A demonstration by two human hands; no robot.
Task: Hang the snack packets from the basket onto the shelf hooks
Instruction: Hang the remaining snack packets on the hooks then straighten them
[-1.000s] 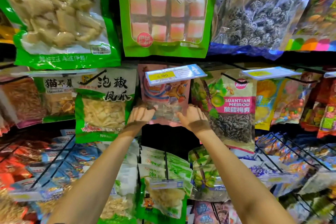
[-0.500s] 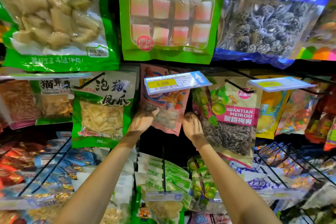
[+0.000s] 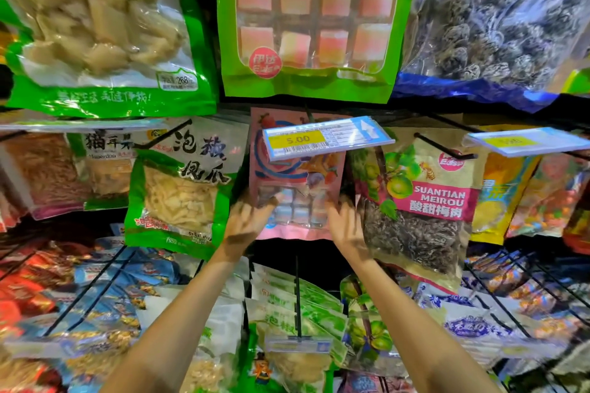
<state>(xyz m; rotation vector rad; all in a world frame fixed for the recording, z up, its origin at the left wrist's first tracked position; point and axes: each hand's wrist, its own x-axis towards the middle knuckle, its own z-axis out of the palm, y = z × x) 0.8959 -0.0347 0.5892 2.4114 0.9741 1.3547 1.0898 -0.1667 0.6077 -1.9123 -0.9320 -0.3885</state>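
1. Steadying the pink packet [image 3: 297,188] comes first: it hangs in the middle row of the shelf [image 3: 319,262], under the price tag [image 3: 325,140].
2. The left hand [image 3: 247,223] and right hand [image 3: 346,226] meet its lower corners; blur hides whether the fingers pinch or merely touch.
3. Check its hole sits fully on the hook, hidden by the tag, then let go gently, without nudging the SUANTIAN MEIROU packet [image 3: 437,198] beside it.

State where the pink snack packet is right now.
In the head view the pink snack packet is mid-frame behind the 5.00 price tag, between the green packet on its left and the Suantian Meirou packet on its right.
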